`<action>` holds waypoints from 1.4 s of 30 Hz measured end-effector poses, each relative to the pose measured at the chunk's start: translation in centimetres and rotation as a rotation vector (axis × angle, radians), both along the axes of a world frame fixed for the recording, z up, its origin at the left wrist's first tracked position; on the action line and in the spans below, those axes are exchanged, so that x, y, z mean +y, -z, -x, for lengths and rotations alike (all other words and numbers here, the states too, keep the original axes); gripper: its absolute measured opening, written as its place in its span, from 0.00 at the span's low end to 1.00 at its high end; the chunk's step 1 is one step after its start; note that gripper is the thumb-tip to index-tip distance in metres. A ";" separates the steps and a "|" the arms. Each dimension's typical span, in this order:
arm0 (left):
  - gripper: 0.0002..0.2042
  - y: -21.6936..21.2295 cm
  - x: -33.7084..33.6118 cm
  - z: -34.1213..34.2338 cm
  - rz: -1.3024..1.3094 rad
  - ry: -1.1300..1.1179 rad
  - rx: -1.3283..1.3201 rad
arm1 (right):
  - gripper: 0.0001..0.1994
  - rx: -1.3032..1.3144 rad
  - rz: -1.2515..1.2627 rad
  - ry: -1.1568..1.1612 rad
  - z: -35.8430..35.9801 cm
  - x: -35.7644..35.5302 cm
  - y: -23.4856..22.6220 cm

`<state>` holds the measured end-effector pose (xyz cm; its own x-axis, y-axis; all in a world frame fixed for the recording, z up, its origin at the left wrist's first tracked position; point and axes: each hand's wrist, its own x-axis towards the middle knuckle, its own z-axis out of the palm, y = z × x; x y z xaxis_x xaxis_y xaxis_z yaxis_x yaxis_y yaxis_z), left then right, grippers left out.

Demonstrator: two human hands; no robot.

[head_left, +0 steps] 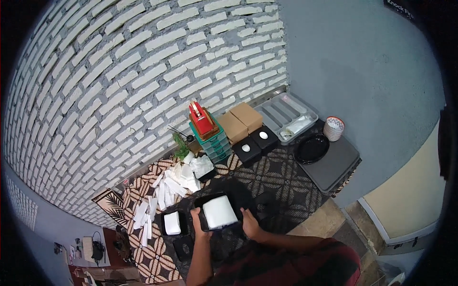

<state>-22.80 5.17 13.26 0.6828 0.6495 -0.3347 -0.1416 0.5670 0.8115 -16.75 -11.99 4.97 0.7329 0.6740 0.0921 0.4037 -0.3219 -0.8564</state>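
Note:
A square black box [210,196] with a stack of white napkins [219,212] in it is between my hands at the near side of the table. My left hand [199,223] is closed on the box's left side, thumb up along the rim. My right hand [249,224] holds the right side, its fingers partly hidden. Just left of it stands a smaller black box [163,225] with folded white napkins [172,223]. Nearer me, beside my left forearm, lies a flat black piece [183,249], perhaps a lid.
Folded white paper strips [164,190] spread at left. Behind are a plant [181,148], green drawers [218,147], cardboard boxes [232,127] and black dispensers [247,151]. A cutlery tray [286,107], black oval plates [311,148], stacked bowls [334,128] and a grey tray [336,167] are at right.

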 end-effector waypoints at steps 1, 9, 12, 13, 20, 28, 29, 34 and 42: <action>0.26 0.0 -0.2 -0.3 0.003 -0.042 -0.049 | 0.23 -0.133 -0.105 0.062 1.2 0.1 0.6; 0.30 3.0 -3.7 -1.7 -0.034 -0.222 -0.117 | 0.32 1.023 -0.626 0.242 -1.8 2.6 -3.7; 0.28 3.8 -5.9 -1.9 -0.230 -0.197 -0.214 | 0.37 1.505 -1.052 0.344 -3.4 3.4 -3.1; 0.28 3.9 -5.8 -1.9 -0.229 -0.185 -0.218 | 0.37 1.498 -1.062 0.351 -3.1 0.9 5.6; 0.28 2.2 -5.7 -1.6 -0.143 -0.083 -0.011 | 0.31 1.411 -0.931 0.377 -3.0 2.1 -0.4; 0.47 1.0 -1.7 -0.3 -1.383 0.278 0.374 | 0.29 1.422 -0.759 -0.007 -7.8 -0.9 -5.3; 0.53 -0.4 -1.4 -0.5 -1.337 0.286 0.202 | 0.27 1.435 -0.625 0.025 -8.1 -1.6 -6.8; 0.63 -5.3 -1.0 -0.7 -1.258 0.605 -0.054 | 0.23 1.327 -0.425 -0.049 -8.2 -3.4 -8.5; 0.59 -0.6 -4.8 -2.4 -1.418 0.399 -0.077 | 0.31 1.442 -1.296 -0.441 -6.0 -1.6 -2.7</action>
